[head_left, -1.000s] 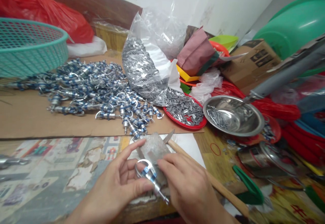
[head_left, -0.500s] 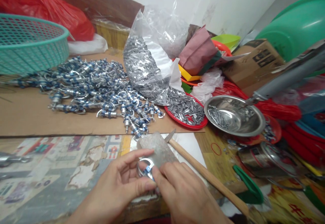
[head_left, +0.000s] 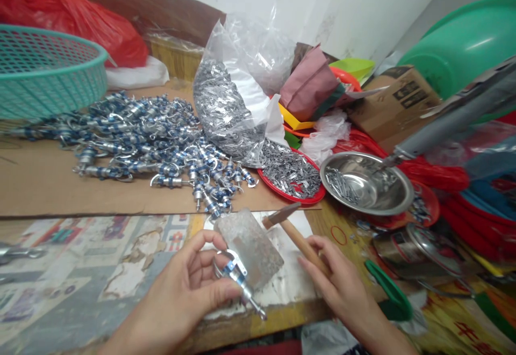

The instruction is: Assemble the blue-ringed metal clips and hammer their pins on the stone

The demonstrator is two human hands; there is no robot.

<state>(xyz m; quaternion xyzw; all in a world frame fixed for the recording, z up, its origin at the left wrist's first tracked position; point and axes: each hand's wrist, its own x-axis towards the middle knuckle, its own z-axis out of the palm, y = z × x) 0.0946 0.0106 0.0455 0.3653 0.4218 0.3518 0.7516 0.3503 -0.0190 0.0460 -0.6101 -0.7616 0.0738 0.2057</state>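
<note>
My left hand (head_left: 201, 285) pinches a small silver-and-blue metal fitting (head_left: 236, 274) with a curved hook and a thin rod pointing down to the right. The fitting is held over the near edge of a grey metal block (head_left: 252, 250) on the table. My right hand (head_left: 338, 280) is wrapped round the wooden handle of a hammer (head_left: 302, 242). The hammer's head is raised above white paper, just right of the block. Behind them, many similar blue-and-silver fittings (head_left: 145, 135) lie heaped on cardboard.
A clear bag of small metal clips (head_left: 229, 108) leans behind a red plate (head_left: 278, 191) of the same clips. To the right stand a steel bowl (head_left: 366, 183) with pins in it, a metal mug (head_left: 403, 253) and a green basin (head_left: 463, 43). A turquoise basket (head_left: 52, 70) sits at the left.
My right hand has let go of the fitting, moved right and taken hold of the hammer, lifting it off the table. The left hand keeps the fitting, now with its rod showing.
</note>
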